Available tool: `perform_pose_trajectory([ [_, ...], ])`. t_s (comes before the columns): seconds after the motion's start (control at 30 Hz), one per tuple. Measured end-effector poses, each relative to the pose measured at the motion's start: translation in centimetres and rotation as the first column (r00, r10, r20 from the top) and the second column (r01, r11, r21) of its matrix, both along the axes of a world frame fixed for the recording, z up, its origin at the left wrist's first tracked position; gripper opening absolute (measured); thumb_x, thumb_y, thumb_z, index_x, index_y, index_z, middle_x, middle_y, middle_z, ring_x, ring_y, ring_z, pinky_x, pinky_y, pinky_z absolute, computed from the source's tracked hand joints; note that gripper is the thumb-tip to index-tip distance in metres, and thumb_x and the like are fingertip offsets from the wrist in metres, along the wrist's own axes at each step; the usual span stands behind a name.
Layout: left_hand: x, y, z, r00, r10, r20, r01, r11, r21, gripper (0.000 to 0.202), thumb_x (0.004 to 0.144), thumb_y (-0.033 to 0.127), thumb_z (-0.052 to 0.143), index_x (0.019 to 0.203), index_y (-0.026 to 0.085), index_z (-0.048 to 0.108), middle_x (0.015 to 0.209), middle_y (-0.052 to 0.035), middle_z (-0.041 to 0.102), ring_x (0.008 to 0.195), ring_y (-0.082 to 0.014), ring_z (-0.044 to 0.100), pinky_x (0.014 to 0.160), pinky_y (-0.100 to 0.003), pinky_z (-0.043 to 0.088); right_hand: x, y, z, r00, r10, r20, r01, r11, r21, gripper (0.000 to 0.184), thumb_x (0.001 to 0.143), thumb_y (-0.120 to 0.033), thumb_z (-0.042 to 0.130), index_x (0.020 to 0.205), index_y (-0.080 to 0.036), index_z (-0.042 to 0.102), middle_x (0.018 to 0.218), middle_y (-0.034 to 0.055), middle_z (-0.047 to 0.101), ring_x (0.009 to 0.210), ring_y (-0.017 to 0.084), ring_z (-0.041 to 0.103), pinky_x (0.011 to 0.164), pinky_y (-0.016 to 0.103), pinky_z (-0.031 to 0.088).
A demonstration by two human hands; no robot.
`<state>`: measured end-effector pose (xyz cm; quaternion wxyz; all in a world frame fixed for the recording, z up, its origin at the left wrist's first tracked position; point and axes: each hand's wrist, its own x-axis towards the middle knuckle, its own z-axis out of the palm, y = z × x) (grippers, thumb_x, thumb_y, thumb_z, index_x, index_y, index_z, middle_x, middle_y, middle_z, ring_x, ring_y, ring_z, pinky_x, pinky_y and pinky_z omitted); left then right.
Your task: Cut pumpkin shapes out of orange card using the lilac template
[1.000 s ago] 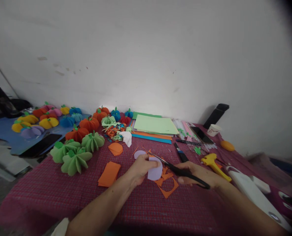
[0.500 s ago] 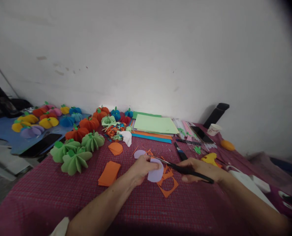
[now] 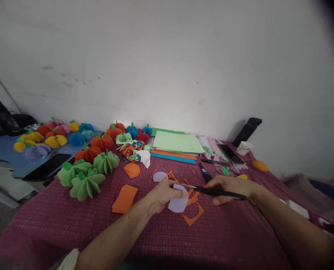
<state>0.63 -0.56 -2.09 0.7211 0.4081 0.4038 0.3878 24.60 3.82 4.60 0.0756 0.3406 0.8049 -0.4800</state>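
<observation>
While the left hand (image 3: pixel 163 194) pinches a lilac paper (image 3: pixel 177 205) over the bench (image 3: pixel 155 243), its fingers closed on the edge, the right hand's (image 3: pixel 234 183) fingers curl around black-handled scissors (image 3: pixel 211 191), blades at the paper's top. Orange scraps (image 3: pixel 193 220) lie beside the paper, an orange stack (image 3: pixel 125 198) to the left. Farther back are green paper pumpkins (image 3: pixel 85 186), then coloured sheets (image 3: pixel 178 141) near the wall (image 3: pixel 167 67).

the light is dim and greyish, brightest low on the middle of the plain off-white wall (image 3: pixel 167 82) (its source is out of view). a soft shadow falls left of the upright black box-shaped object (image 3: pixel 247 131). the black-handled metal scissors (image 3: pixel 204 190) carry a faint gleam. the wine-red checked fabric tablecloth (image 3: pixel 57 225) darkens and blurs toward its front edge; the view's upper right corner fades to black.
</observation>
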Motion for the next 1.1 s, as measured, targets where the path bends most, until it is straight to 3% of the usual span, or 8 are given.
perform_pose_trajectory([
  [0.4,0.0,-0.1,0.2,1.0,-0.021,-0.011,0.02,1.0,-0.016,0.016,0.045,0.016,0.066,0.059,0.011,0.062,0.053,-0.0003,0.058,0.044,-0.0094,0.049,0.046,-0.022,0.033,-0.2,0.4,0.4,0.999,0.04,0.035,-0.039,0.999,-0.02,0.043,0.072,-0.037,0.062,0.108,-0.013,0.061,0.056,-0.0045,0.043,0.047,0.005,0.037,0.04,0.015,0.029],
  [0.5,0.0,0.0,0.2,1.0,-0.018,-0.017,0.018,1.0,-0.007,0.013,0.045,0.016,0.064,0.057,0.011,0.061,0.052,-0.0005,0.057,0.043,-0.0097,0.049,0.045,-0.023,0.034,-0.2,0.1,0.4,0.999,0.007,0.041,-0.007,1.0,-0.006,0.037,0.071,-0.038,0.064,0.098,-0.014,0.063,0.055,-0.0046,0.045,0.045,0.005,0.038,0.04,0.015,0.029],
  [0.6,0.0,0.1,0.1,1.0,0.019,-0.019,-0.019,1.0,-0.007,0.014,0.046,0.016,0.065,0.059,0.011,0.062,0.054,-0.0016,0.058,0.044,-0.0107,0.05,0.045,-0.023,0.036,0.1,-0.1,-0.1,0.992,-0.126,-0.025,0.125,0.992,-0.018,0.031,0.072,-0.043,0.061,0.083,-0.013,0.062,0.054,-0.0038,0.048,0.043,0.006,0.042,0.04,0.016,0.032],
  [0.73,-0.1,0.7,-0.3,0.988,0.151,0.015,-0.151,0.988,0.02,0.014,0.048,0.018,0.069,0.058,0.01,0.062,0.051,-0.0018,0.058,0.044,-0.0103,0.05,0.045,-0.022,0.036,-0.1,-0.2,-1.5,0.869,-0.432,-0.24,0.424,0.901,-0.089,0.038,0.073,-0.047,0.059,0.092,-0.014,0.056,0.056,-0.0039,0.048,0.041,0.006,0.043,0.04,0.016,0.033],
  [0.83,-0.3,1.5,-0.9,0.97,0.222,0.098,-0.23,0.971,0.072,0.017,0.051,0.02,0.071,0.06,0.01,0.063,0.054,-0.0036,0.06,0.047,-0.0106,0.052,0.047,-0.022,0.037,-1.5,-0.3,-2.7,0.744,-0.572,-0.344,0.564,0.815,-0.136,0.041,0.072,-0.049,0.058,0.095,-0.015,0.053,0.058,-0.0036,0.049,0.041,0.006,0.043,0.039,0.017,0.033],
  [0.93,-0.7,2.3,-1.4,0.938,0.318,0.14,-0.327,0.944,0.05,0.021,0.052,0.022,0.072,0.068,0.01,0.065,0.061,-0.0053,0.064,0.051,-0.0127,0.055,0.051,-0.024,0.04,-3.5,-0.4,-4.0,0.712,-0.565,-0.417,0.596,0.8,-0.068,0.041,0.07,-0.046,0.061,0.096,-0.016,0.051,0.057,-0.0045,0.051,0.042,0.007,0.043,0.039,0.018,0.032],
  [1.0,-0.9,2.7,-1.5,0.908,0.385,0.167,-0.396,0.917,0.04,0.023,0.052,0.021,0.073,0.07,0.01,0.065,0.064,-0.0054,0.065,0.054,-0.0133,0.057,0.054,-0.024,0.042,-4.8,-0.3,-4.9,0.715,-0.519,-0.468,0.609,0.791,0.053,0.046,0.067,-0.04,0.065,0.103,-0.017,0.048,0.058,-0.0055,0.051,0.044,0.007,0.044,0.04,0.018,0.031],
  [1.1,-1.4,3.1,-1.6,0.872,0.449,0.195,-0.465,0.884,0.044,0.024,0.053,0.021,0.073,0.072,0.01,0.064,0.065,-0.0042,0.064,0.055,-0.0127,0.057,0.055,-0.024,0.043,-5.7,0.1,-6.6,0.71,-0.52,-0.476,0.673,0.699,0.241,0.04,0.065,-0.037,0.066,0.096,-0.018,0.048,0.063,-0.0036,0.056,0.051,0.01,0.049,0.044,0.019,0.032],
])
